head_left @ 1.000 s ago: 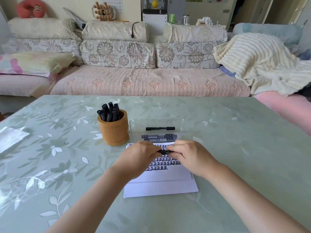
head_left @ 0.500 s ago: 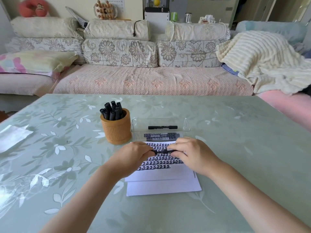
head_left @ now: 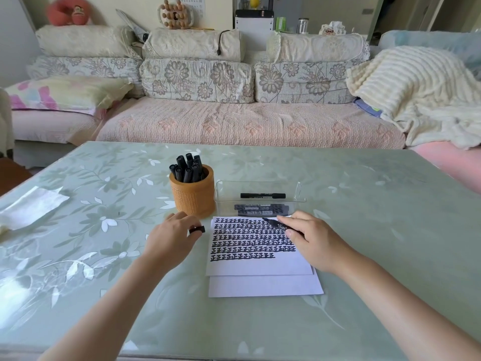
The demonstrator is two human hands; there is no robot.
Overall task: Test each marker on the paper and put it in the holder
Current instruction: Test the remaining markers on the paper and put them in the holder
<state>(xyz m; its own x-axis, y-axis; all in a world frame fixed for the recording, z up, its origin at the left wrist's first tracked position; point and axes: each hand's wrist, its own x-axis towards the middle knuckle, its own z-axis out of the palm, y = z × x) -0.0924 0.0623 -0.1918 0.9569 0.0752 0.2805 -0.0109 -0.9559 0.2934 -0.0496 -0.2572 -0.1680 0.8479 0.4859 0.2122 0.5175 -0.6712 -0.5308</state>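
Note:
My right hand (head_left: 316,242) grips an uncapped black marker (head_left: 276,224), its tip over the top right of the white paper (head_left: 260,267), which carries rows of black test marks. My left hand (head_left: 173,237) pinches the marker's black cap (head_left: 197,229) just left of the paper. A round orange-brown holder (head_left: 194,196) with several black markers stands behind my left hand. A clear plastic tray (head_left: 260,198) behind the paper holds a few more black markers.
The green floral table (head_left: 364,230) has a white tissue (head_left: 31,207) at its far left. A second white sheet (head_left: 265,285) lies under the paper. A sofa with cushions and a cream blanket runs behind the table.
The hands were together over the paper on the capped marker. They have pulled apart: the left took the cap away to the left, the right keeps the bare marker.

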